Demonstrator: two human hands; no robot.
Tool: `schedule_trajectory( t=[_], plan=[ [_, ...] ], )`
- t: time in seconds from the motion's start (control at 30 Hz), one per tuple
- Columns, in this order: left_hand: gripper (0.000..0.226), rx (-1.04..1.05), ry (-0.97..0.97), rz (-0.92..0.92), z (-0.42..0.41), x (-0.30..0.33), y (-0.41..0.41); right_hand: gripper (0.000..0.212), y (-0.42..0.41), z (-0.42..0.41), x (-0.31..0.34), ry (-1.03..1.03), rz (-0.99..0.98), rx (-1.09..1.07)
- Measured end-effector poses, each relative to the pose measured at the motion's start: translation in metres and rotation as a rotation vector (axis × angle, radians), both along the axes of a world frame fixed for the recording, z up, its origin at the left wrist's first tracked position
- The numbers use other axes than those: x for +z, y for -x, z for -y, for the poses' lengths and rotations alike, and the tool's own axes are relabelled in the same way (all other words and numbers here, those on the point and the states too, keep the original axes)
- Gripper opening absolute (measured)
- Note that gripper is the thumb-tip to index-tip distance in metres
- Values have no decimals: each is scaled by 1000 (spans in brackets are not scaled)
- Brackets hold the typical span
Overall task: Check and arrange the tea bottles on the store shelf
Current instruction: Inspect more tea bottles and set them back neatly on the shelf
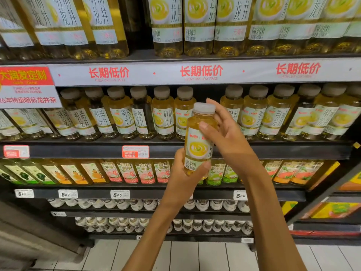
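Yellow tea bottle [199, 139], one, held by two hands.

Clear glossy plastic bottle [198, 141], matt white cap [204, 108].

top-row bottles [197, 26] cropped above the labels, price tags [119, 194] too blurred to read

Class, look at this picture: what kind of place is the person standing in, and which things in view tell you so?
Most likely a supermarket drinks aisle. Rows of identical yellow tea bottles with white labels fill dark metal shelves, a white strip with red low-price lettering runs along one shelf edge, and small white price tags sit below.
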State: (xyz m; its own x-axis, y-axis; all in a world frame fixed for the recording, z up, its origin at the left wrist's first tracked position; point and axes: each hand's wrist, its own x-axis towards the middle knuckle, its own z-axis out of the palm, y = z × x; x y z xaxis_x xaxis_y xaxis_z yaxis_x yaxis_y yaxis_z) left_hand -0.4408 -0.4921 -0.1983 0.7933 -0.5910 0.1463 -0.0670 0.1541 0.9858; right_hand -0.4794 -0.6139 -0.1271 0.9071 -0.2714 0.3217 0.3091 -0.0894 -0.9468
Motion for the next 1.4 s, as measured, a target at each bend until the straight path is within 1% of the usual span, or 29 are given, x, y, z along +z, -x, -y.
schedule_trajectory(
  t=[0.03,0.1,0.2,0.27,0.37,0.5,0.63,0.7,0.8,0.93,1.0,1.07,1.2,1.4],
  plan=[
    [52,18,1,8,2,-2,-3,58,-1,3,1,35,-6,-12],
    [51,61,-5,33,9,-6,-10,56,-3,7,2,87,-9,-41],
    [48,204,-110,125,23,-13,-21,55,-9,10,-1,147,8,-95],
    [50,297,-151,136,33,-17,-27,56,-14,12,-5,154,25,-162],
    [54,364,-139,142,46,-18,-33,58,-22,15,-9,162,46,-260],
    [49,405,-167,219,62,-19,-34,60,-32,25,-17,214,34,-337],
    [47,515,-147,260,70,-22,-31,68,-41,31,-21,145,63,-364],
    [44,564,-116,284,72,-22,-30,69,-46,31,-22,145,75,-396],
    [44,615,-100,309,78,-22,-30,60,-53,32,-24,328,56,-526],
    [47,680,-91,257,85,-21,-31,58,-54,32,-26,498,80,-681],
    [45,707,-133,292,89,-22,-33,54,-54,34,-27,579,67,-725],
    [41,721,-172,313,91,-23,-35,48,-51,37,-30,632,35,-721],
    [38,715,-177,278,97,-23,-37,36,-48,39,-36,766,59,-756],
    [41,633,-199,309,96,-25,-35,36,-56,40,-34,794,-3,-871]
  ],
)
